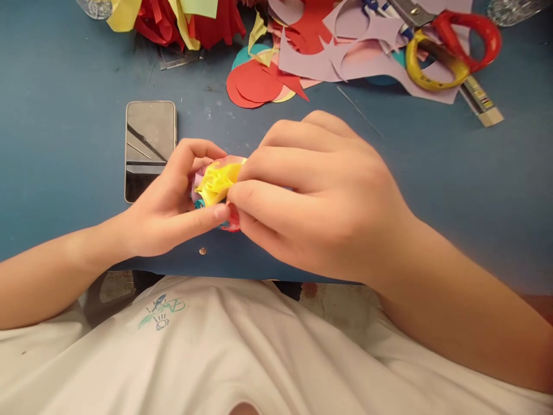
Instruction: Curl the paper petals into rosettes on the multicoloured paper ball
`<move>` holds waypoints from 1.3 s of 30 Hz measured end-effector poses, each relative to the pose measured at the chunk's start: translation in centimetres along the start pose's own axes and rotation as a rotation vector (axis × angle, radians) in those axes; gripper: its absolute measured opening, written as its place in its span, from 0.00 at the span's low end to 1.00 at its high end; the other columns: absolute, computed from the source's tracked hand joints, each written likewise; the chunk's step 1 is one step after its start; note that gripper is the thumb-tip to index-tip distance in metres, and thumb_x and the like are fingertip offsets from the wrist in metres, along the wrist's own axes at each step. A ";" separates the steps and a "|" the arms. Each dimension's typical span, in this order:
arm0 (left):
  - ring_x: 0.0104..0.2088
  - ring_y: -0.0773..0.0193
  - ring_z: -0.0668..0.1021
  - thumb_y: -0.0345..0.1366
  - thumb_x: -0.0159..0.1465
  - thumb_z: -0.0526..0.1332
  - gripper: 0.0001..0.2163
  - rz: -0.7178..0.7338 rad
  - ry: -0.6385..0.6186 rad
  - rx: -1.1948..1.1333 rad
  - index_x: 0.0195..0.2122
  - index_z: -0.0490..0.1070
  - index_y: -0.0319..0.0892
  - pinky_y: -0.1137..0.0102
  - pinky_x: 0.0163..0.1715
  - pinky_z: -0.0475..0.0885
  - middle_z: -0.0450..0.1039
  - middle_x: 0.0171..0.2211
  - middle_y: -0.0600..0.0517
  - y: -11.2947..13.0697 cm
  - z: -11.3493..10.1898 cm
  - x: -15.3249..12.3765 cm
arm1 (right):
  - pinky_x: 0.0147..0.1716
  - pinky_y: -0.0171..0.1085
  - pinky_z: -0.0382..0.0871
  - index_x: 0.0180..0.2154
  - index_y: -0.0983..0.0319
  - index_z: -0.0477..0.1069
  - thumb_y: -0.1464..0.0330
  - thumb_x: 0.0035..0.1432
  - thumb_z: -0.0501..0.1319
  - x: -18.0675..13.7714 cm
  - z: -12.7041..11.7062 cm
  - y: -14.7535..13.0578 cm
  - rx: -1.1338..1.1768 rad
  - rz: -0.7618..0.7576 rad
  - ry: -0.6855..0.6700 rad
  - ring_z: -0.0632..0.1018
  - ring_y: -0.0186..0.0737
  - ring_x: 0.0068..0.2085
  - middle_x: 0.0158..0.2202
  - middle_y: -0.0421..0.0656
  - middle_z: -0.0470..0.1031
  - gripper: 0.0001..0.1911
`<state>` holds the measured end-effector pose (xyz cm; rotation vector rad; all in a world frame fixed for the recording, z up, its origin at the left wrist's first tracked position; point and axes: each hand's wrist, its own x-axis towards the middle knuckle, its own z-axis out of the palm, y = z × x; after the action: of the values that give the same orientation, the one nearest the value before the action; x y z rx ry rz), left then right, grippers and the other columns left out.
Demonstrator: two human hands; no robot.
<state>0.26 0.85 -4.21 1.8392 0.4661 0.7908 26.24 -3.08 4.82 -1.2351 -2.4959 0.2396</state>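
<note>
Between my two hands is a small paper flower (pixel 217 183), with crumpled yellow in the middle and pink, lilac, teal and red around it. My left hand (pixel 166 202) curls around its left side, thumb along the near edge and index finger over the far edge. My right hand (pixel 319 190) pinches the flower's right side with thumb and fingertips. Those fingers cover the right part of the flower, and its underside is hidden.
Left of the flower lies a phone (pixel 151 129) on the blue table (pixel 60 150). Beyond are red paper circles (pixel 253 85), lilac paper scraps (pixel 302 57), scissors (pixel 438 69) with red and yellow handles, and a cutter (pixel 481 101). A small round stud (pixel 203 251) sits near the front edge.
</note>
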 end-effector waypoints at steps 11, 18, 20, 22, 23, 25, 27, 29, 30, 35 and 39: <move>0.48 0.50 0.82 0.42 0.73 0.73 0.06 0.357 0.345 0.714 0.47 0.83 0.50 0.55 0.40 0.80 0.76 0.51 0.42 1.8 0.1 1.0 | 0.47 0.50 0.76 0.37 0.55 0.80 0.68 0.90 0.50 0.1 1.4 0.4 -0.091 -0.070 0.086 0.85 0.47 0.49 0.38 0.40 0.83 0.28; 0.40 0.56 0.76 0.38 0.67 0.70 0.06 0.368 0.452 0.758 0.44 0.83 0.48 0.65 0.32 0.60 0.74 0.46 0.44 1.1 1.2 1.0 | 0.45 0.52 0.73 0.37 0.55 0.80 0.72 0.90 0.51 -0.3 2.4 0.3 -0.123 -0.113 0.169 0.86 0.50 0.50 0.40 0.41 0.88 0.27; 0.40 0.56 0.74 0.38 0.67 0.71 0.05 0.404 0.497 0.796 0.44 0.84 0.48 0.64 0.32 0.59 0.76 0.47 0.43 1.0 1.1 1.1 | 0.46 0.53 0.73 0.37 0.55 0.80 0.72 0.91 0.52 -0.2 2.5 0.5 -0.111 -0.085 0.174 0.87 0.50 0.51 0.41 0.41 0.89 0.27; 0.41 0.56 0.75 0.38 0.68 0.73 0.05 0.387 0.458 0.816 0.44 0.86 0.50 0.63 0.32 0.63 0.77 0.49 0.44 1.3 0.5 1.1 | 0.48 0.53 0.73 0.37 0.54 0.80 0.71 0.92 0.51 -0.2 2.6 0.6 -0.095 -0.047 0.168 0.87 0.50 0.52 0.41 0.41 0.90 0.28; 0.41 0.55 0.77 0.39 0.69 0.75 0.05 0.369 0.425 0.808 0.45 0.87 0.51 0.62 0.32 0.65 0.77 0.49 0.44 1.5 0.2 1.1 | 0.49 0.53 0.73 0.37 0.55 0.81 0.71 0.92 0.51 -0.1 2.6 0.7 -0.094 -0.040 0.162 0.87 0.50 0.52 0.42 0.41 0.90 0.28; 0.41 0.56 0.79 0.38 0.69 0.77 0.06 0.330 0.363 0.788 0.47 0.89 0.52 0.61 0.32 0.69 0.78 0.48 0.46 2.2 -0.6 0.9 | 0.50 0.53 0.74 0.39 0.55 0.83 0.69 0.93 0.51 -0.1 2.7 0.7 -0.101 -0.045 0.146 0.88 0.51 0.54 0.44 0.39 0.92 0.28; 0.41 0.57 0.80 0.35 0.69 0.76 0.07 0.313 0.321 0.796 0.47 0.89 0.53 0.60 0.32 0.70 0.79 0.45 0.48 2.6 -1.0 0.7 | 0.52 0.53 0.75 0.42 0.55 0.85 0.70 0.93 0.52 -0.1 3.0 0.7 -0.103 -0.053 0.148 0.88 0.51 0.57 0.47 0.38 0.92 0.27; 0.38 0.61 0.78 0.33 0.68 0.73 0.06 0.319 0.331 0.823 0.44 0.86 0.51 0.61 0.31 0.67 0.78 0.42 0.50 2.7 -0.9 0.7 | 0.54 0.54 0.75 0.43 0.55 0.86 0.70 0.93 0.54 -0.1 3.7 0.6 -0.083 -0.052 0.176 0.87 0.51 0.58 0.47 0.38 0.92 0.25; 0.37 0.62 0.76 0.32 0.67 0.73 0.05 0.339 0.357 0.844 0.42 0.84 0.50 0.62 0.31 0.66 0.76 0.40 0.51 2.6 -0.7 0.9 | 0.55 0.54 0.75 0.43 0.54 0.85 0.70 0.92 0.55 -0.1 4.1 0.6 -0.073 -0.049 0.203 0.86 0.51 0.58 0.47 0.38 0.92 0.24; 0.34 0.62 0.68 0.33 0.64 0.69 0.09 0.518 0.438 0.963 0.34 0.68 0.47 0.63 0.28 0.56 0.65 0.36 0.50 1.3 -0.1 2.3 | 0.53 0.53 0.76 0.40 0.52 0.80 0.72 0.87 0.60 0.4 6.0 0.8 -0.064 -0.041 0.395 0.86 0.51 0.53 0.41 0.38 0.91 0.19; 0.33 0.61 0.68 0.33 0.63 0.72 0.10 0.428 0.504 0.994 0.33 0.71 0.48 0.59 0.29 0.64 0.71 0.36 0.49 0.6 -0.1 3.0 | 0.53 0.53 0.80 0.45 0.49 0.81 0.78 0.78 0.64 1.1 5.4 0.5 -0.043 0.108 0.327 0.86 0.55 0.52 0.44 0.39 0.93 0.16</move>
<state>2.30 2.61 -2.68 2.7034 0.9142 1.5109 23.96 -1.95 -0.09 -1.3100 -2.1696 0.0070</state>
